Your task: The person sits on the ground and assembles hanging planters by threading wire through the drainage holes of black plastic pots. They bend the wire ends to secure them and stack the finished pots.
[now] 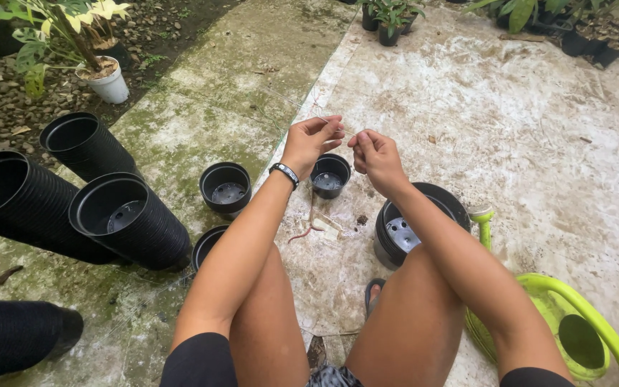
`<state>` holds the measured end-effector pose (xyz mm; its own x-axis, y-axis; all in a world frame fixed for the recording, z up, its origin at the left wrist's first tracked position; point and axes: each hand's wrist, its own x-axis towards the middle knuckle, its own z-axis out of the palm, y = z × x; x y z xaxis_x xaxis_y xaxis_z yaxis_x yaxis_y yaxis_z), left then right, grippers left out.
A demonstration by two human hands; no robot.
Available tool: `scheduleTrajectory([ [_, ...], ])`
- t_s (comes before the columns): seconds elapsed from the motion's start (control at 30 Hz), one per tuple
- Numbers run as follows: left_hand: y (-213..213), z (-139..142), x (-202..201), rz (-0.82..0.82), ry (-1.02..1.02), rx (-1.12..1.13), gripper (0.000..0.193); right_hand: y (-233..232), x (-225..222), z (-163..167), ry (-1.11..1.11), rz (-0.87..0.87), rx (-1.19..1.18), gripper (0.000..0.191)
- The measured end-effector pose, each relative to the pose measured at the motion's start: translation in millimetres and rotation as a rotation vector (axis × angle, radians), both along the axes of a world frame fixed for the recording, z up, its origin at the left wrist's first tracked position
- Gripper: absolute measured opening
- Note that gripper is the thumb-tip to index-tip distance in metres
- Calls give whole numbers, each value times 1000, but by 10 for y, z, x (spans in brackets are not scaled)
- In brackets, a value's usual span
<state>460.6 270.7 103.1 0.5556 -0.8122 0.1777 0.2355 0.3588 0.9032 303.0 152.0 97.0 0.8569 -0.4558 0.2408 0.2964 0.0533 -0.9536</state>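
Left hand (311, 142): raised over the sheet, wristband (284, 173) on the wrist; fingers pinched together on the near end of a thin strand (302, 111).
Right hand (375, 155): level with the left, close beside it, not quite touching; fingers curled shut, seemingly pinching the same strand, though nothing visible in the small gap.
Strand: pale, thread-thin, running up and left from the left fingers over the mossy concrete; far end lost against the ground; wire, fibre or grass stem, cannot tell.
Why held so: both hands up at mid-air, clear of the pots, probably to keep the strand taut and in sight.
Small pot (329, 175): black, empty, directly below the hands on the sheet (510, 136).
Second small pot (226, 188): left of it, on the concrete, empty.
Large pot (399, 233): under the right forearm, partly covered by it; pale drain holes showing.
Third pot (205, 245): mostly behind the left thigh.
Pot stacks (127, 218): lying on their sides at left, mouths toward the camera, likely for easy pulling; one stack cut off at the lower edge.
Watering can (574, 322): green, at right, cut by the frame.
Scraps (313, 231): pinkish bit and pale fragments on the sheet between the knees; kind unclear.
Plants (388, 14): potted, along the far edge, tops cropped.
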Motion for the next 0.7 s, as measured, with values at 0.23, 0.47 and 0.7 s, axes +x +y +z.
scheduleTrajectory([
  [0.23,-142,-66,38,128,68,-36,26,122,72,-42,-4,4,-113,32],
  [0.47,-97,50,231,332,-6,-18,24,252,51,120,56,-54,-226,28],
  [0.7,-61,167,364,477,55,-58,23,453,-44,249,75,-102,-296,25],
])
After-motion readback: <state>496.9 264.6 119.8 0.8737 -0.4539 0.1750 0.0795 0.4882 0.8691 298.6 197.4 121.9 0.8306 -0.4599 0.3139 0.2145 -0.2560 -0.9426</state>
